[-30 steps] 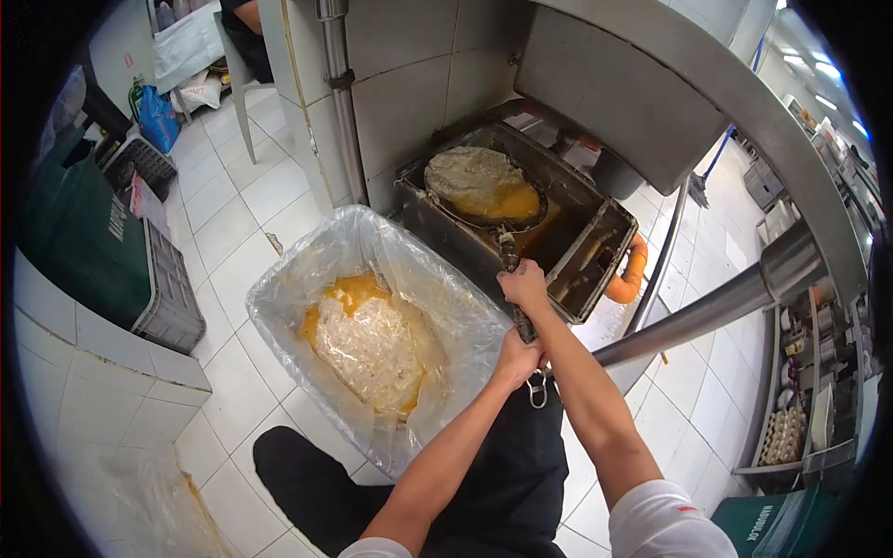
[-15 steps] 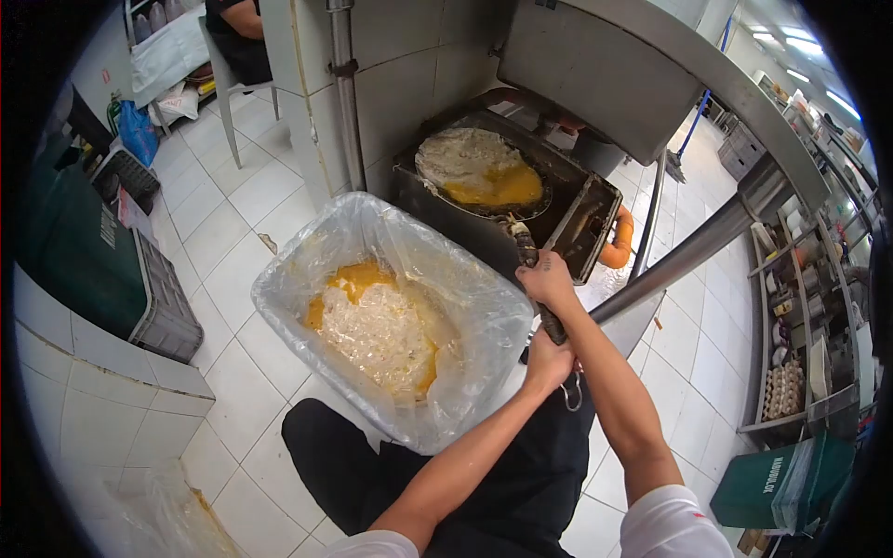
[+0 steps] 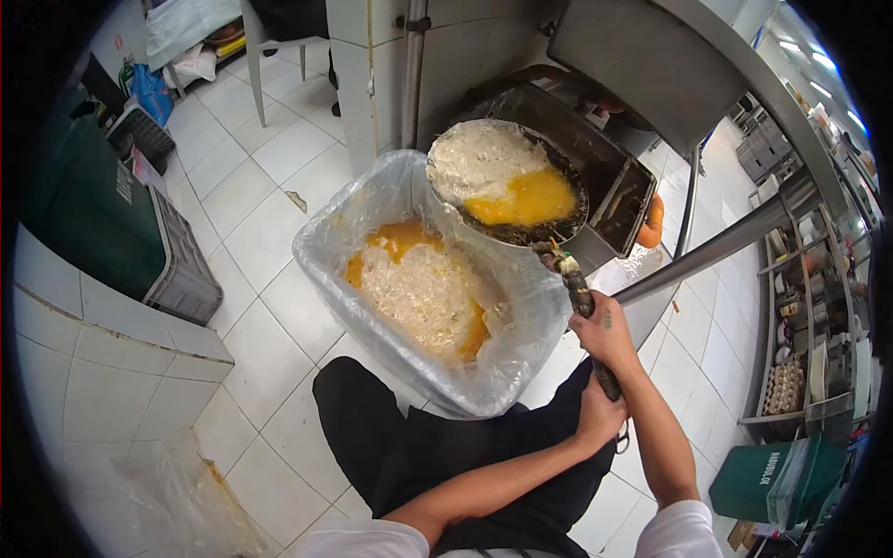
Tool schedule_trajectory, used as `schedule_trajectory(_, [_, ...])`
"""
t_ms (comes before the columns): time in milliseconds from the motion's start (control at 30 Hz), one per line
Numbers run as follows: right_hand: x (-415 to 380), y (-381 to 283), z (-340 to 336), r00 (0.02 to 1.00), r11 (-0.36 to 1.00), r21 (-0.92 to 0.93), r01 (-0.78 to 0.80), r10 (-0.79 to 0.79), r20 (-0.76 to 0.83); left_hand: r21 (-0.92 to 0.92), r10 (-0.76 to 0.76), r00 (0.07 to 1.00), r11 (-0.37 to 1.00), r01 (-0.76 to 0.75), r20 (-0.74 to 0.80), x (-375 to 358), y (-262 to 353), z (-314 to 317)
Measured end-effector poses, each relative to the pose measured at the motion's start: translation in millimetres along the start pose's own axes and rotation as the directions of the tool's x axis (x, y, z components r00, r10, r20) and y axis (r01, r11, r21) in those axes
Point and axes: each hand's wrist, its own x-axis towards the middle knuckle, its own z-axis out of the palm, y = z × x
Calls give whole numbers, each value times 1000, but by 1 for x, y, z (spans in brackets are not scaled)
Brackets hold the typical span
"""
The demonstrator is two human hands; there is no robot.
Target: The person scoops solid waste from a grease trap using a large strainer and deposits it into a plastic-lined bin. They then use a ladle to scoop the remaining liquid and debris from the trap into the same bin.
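Both my hands are wrapped round the dark handle of a round pan point(image 3: 521, 244). My right hand point(image 3: 605, 327) grips it nearer the pan, and my left hand point(image 3: 600, 414) holds its lower end. Pale, lumpy sludge and orange liquid point(image 3: 521, 198) fill the pan, which is over the right rim of the lined bin and the front of the metal tank. Below and left of it, the bin point(image 3: 326, 270) in a clear plastic bag holds similar pale sludge point(image 3: 414, 293) with orange liquid round it.
An open metal tank point(image 3: 605, 228) with an orange pipe point(image 3: 653, 221) stands behind the pan. A slanted metal bar point(image 3: 716, 251) crosses at the right. Green containers point(image 3: 772, 479) stand at both sides. Part of another person shows by a chair point(image 3: 253, 56) at the back.
The pan has come up out of the tank and towards the bin, with both hands still on its handle. The view has shifted, so the bin appears further right.
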Motion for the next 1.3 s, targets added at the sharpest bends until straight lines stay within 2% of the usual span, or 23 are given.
schedule_trajectory(67, [-16, -11, -2, 998, 999, -38, -33, 35, 56, 22, 45, 999, 999, -44, -9, -13, -5, -3])
schedule_trajectory(100, [-23, -14, -2, 998, 991, -124, 54, -50, 33, -7, 61, 998, 998, -61, 7, -17, -6, -5])
schedule_trajectory(133, [-27, -18, -1, 998, 990, -129, 52, -48, 34, -36, 75, 997, 997, -74, 23, -22, -8, -6])
schedule_trajectory(167, [-31, -22, 1, 998, 991, -130, 43, -36, 58, -54, 25, 999, 998, -24, 20, -25, -9, -7])
schedule_trajectory(300, [-32, -21, 14, 990, 985, -152, 84, -65, 122, -116, 34, 999, 993, -36, -20, -28, -11, -11])
schedule_trajectory(367, [-30, -20, 18, 987, 980, -178, 93, -67, 146, -145, -17, 1000, 989, 15, -16, -26, -11, -12])
schedule_trajectory(500, [-27, -30, 26, 971, 961, -246, 130, -72, 229, -189, 13, 997, 982, -28, -79, -22, -13, -10])
schedule_trajectory(600, [-20, -34, 35, 957, 936, -310, 168, -80, 278, -291, 4, 996, 956, -29, -88, -13, -18, -10])
schedule_trajectory(667, [-13, -33, 41, 942, 927, -324, 188, -78, 326, -460, -37, 997, 888, -1, -73, -5, -16, -11])
schedule_trajectory(800, [3, -35, 56, 916, 919, -317, 235, -101, 388, -445, -113, 991, 893, 70, -70, 10, -7, -23])
schedule_trajectory(833, [6, -35, 57, 913, 916, -319, 245, -107, 394, -509, -109, 993, 858, 67, -52, 14, -10, -25])
schedule_trajectory(867, [10, -38, 59, 896, 955, -256, 150, -22, 444, -570, -102, 994, 819, 65, -32, 17, -9, -26])
schedule_trajectory(933, [17, -44, 62, 822, 988, -144, -62, 133, 554, -629, -114, 993, 774, 71, -29, 22, -7, -29])
schedule_trajectory(967, [23, -43, 66, 819, 988, -146, -57, 129, 558, -681, -134, 991, 727, 87, -17, 23, -4, -32])
schedule_trajectory(1000, [31, -38, 71, 738, 964, -25, -266, 220, 637, -683, -132, 991, 726, 81, -23, 25, -1, -34])
schedule_trajectory(1033, [37, -31, 77, 633, 877, 72, -475, 283, 721, -730, -202, 979, 672, 125, -19, 27, 2, -37])
schedule_trajectory(1067, [45, -23, 82, 629, 879, 71, -471, 279, 725, -773, -266, 964, 613, 160, -12, 28, 6, -40])
schedule_trajectory(1100, [51, -16, 88, 395, 714, 105, -693, 254, 883, -789, -271, 963, 589, 176, 12, 28, 10, -45])
schedule_trajectory(1133, [53, -6, 93, 149, 495, 57, -867, 148, 978, -789, -272, 962, 590, 170, 3, 25, 12, -50])
schedule_trajectory(1200, [51, -6, 101, 111, 486, 12, -874, 174, 979, -860, -288, 953, 459, 223, 94, 23, 11, -63])
schedule_trajectory(1233, [50, -4, 105, 67, 467, 4, -884, 119, 991, -850, -266, 952, 455, 263, 152, 21, 8, -70])
schedule_trajectory(1267, [47, -10, 106, 24, 444, -6, -896, 62, 998, -851, -270, 952, 459, 257, 142, 22, 13, -77])
schedule_trajectory(1300, [44, -15, 106, 98, 516, 14, -856, 136, 986, -838, -292, 940, 455, 300, 178, 20, 18, -80])
